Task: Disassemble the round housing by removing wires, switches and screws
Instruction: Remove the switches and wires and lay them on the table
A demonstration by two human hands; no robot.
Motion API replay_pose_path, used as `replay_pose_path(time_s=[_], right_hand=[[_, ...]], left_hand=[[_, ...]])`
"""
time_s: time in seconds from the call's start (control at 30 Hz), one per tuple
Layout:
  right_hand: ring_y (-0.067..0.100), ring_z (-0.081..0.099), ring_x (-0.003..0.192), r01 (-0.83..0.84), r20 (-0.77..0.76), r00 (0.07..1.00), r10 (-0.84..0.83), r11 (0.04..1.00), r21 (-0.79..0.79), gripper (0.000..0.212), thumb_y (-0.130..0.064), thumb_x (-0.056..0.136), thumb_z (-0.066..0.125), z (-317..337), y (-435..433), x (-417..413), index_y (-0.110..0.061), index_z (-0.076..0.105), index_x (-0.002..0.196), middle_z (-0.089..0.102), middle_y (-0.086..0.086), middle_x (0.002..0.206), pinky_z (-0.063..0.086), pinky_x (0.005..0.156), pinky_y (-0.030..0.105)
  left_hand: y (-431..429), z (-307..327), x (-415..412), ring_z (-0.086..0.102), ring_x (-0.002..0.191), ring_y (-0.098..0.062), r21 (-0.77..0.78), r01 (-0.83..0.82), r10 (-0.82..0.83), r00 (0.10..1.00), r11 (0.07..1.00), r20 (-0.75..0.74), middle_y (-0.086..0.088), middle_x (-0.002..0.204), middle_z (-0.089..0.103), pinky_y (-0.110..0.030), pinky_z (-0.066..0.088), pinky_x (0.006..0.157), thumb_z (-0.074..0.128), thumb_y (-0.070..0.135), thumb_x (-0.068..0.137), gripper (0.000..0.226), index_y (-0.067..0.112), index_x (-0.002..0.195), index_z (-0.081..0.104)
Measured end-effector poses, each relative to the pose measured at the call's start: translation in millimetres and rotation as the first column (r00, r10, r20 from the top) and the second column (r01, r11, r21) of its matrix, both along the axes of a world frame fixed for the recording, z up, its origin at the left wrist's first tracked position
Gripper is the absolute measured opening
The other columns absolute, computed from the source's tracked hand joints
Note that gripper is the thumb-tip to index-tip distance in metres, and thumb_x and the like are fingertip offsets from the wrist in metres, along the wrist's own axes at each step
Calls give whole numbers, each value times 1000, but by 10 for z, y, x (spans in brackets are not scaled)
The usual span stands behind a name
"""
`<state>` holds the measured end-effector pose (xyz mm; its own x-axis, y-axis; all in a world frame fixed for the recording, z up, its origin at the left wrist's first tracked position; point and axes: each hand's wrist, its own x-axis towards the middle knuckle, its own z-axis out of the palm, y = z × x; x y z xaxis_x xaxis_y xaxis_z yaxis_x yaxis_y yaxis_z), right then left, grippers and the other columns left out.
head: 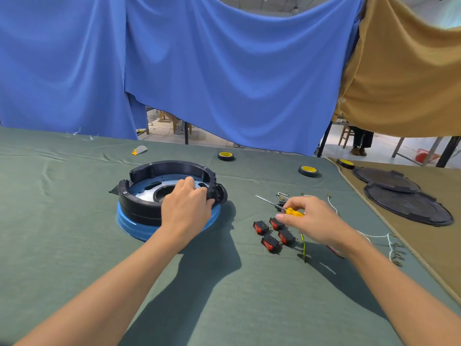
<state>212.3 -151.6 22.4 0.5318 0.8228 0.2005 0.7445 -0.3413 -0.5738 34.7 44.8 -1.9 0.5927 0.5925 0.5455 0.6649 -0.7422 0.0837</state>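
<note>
On the green cloth-covered table point(74, 221), the round black plastic housing on its blue base ring point(139, 208) sits left of centre, upright and open at the top. It looks rigid, fairly light and smooth-walled, so it would likely spin or slide under a tool's push. The rim and the notched lug on its right side offer the surest hold. The left hand point(187, 206) grips there, fingers curled over the rim. The right hand point(314, 223) pinches the yellow-handled screwdriver point(291, 211) just above four black rocker switches with red buttons point(287, 237). Loose white wires point(374, 237) lie nearby. Any screws in the rim are too small to tell.
</note>
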Motion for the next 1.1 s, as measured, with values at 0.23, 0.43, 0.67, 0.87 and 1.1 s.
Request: replay_pose_path(time_s=[0.23,0.43,0.67,0.87,1.1], right_hand=[[3,40,43,165,-330,942,-62,941,296,26,-35,96,53,-118,601,-474,-10,55,87,68,-8,69,35,52,27],[18,50,77,334,-275,925,-261,904,266,51,-67,76,63,-169,995,-815,-20,44,83,53,-5,81,36,59,31],[19,54,90,390,-323,892,-317,900,196,54,-65,74,65,-235,1298,-1093,-21,41,94,48,-3,101,52,78,42],[14,50,68,444,-485,825,-290,864,238,37,-43,72,72,-219,1252,-713,-20,44,83,55,-1,82,41,55,32],[19,54,71,391,-451,851,-267,897,206,42,-51,76,73,-181,1217,-483,-17,51,86,60,3,83,52,64,38]], left_hand=[[-174,22,220,45,105,-22,48,120,-118,992,992,-43,-5,105,52,-26,37,80,46,34,101,32,8,106,65],[122,93,-155,61,96,-24,188,216,-240,964,958,115,-1,99,70,-36,42,84,52,43,95,35,17,102,74],[466,-124,-352,16,146,-39,-353,-5,171,882,936,440,-16,157,29,-54,11,119,43,45,94,53,15,137,55],[346,-199,-348,20,146,-36,-275,166,-63,936,947,346,-14,157,29,-48,19,118,35,53,92,65,12,139,50],[336,-222,-395,67,106,-26,246,373,-390,921,895,21,-7,106,72,-51,45,102,50,48,92,49,4,104,70]])
